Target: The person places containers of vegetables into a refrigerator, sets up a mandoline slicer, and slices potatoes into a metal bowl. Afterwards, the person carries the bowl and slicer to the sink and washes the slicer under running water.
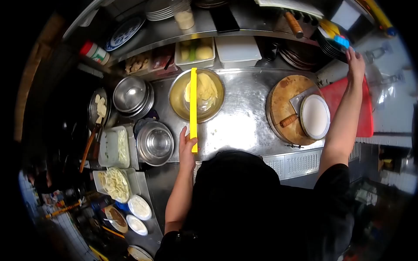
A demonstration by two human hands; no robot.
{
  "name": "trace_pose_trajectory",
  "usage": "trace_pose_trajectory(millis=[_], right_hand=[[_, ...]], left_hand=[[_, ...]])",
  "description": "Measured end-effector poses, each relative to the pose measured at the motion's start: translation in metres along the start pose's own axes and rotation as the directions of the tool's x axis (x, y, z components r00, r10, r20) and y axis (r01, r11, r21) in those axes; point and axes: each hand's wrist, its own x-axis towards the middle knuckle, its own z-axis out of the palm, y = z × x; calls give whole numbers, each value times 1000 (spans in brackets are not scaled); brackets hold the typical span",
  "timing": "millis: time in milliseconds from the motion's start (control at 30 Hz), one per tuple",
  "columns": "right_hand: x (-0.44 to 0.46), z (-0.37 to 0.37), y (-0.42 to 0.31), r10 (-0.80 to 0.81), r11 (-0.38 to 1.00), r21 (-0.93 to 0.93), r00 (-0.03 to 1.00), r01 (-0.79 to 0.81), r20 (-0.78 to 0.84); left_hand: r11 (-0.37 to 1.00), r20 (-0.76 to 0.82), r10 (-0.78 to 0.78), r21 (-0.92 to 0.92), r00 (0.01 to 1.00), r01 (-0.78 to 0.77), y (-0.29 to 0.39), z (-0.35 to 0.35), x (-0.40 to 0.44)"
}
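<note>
A long, flat, bright yellow strip (193, 108) stands against the fingers of my left hand (187, 150), closed round its near end. Its far part crosses over a metal bowl (173, 102) that holds a pale yellow, batter-like mass (206, 91). Stretched out to the far right, my right hand (355, 63) has its fingertips closed at a bright blue object (342, 41), small and unclear in kind. Below that object are a yellow item (329, 28) and a stack of dark plates (331, 48).
A round wooden chopping board (278, 93) carries a cleaver (300, 102) and a white-topped round dish (315, 117). Beside it lies a red board (365, 108). Stacked metal bowls (130, 93) and a tub of shredded cabbage (116, 185) stand left. A shelf (257, 31) spans the back.
</note>
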Motion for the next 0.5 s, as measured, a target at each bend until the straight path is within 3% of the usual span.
trace_pose_trajectory(millis=[33,133,200,233,267,300,333,367,400,433,467,500], right_hand=[[4,0,3,-143,908,-401,989,118,-33],[-57,11,-41,-450,698,-646,891,310,-59],[-110,34,-45,-608,772,-424,746,474,-271],[-151,47,-61,-603,779,-366,769,510,-212],[-183,64,-53,-416,899,118,907,421,-66],[-214,78,-39,-289,946,195,946,259,148],[-249,97,-28,-133,989,105,930,103,343],[-286,121,1,-69,979,197,840,-46,539],[-322,140,4,182,962,17,685,-274,706],[-350,166,50,299,868,-25,483,-496,823],[-375,180,43,404,790,-158,309,-593,861],[-391,195,45,452,724,-196,240,-661,859]], left_hand=[[1000,2,1,-9,1000,-1,1,2,-2],[996,-4,-22,-84,1000,22,5,4,-12],[996,-21,-15,-91,1000,13,0,2,-13],[995,-37,-9,-95,999,6,-1,0,-14],[992,-55,-25,-121,998,19,0,1,-17],[995,-72,-28,-97,997,21,-1,-1,-17],[997,-84,-21,-81,996,15,-2,-2,-19],[998,-94,-14,-64,995,8,-3,-2,-20],[997,-96,8,-69,995,-15,-4,1,-21],[996,-97,32,-74,995,-40,-6,4,-20],[998,-118,64,11,991,-63,-12,6,-14],[992,-139,89,96,986,-76,-18,9,-8]])
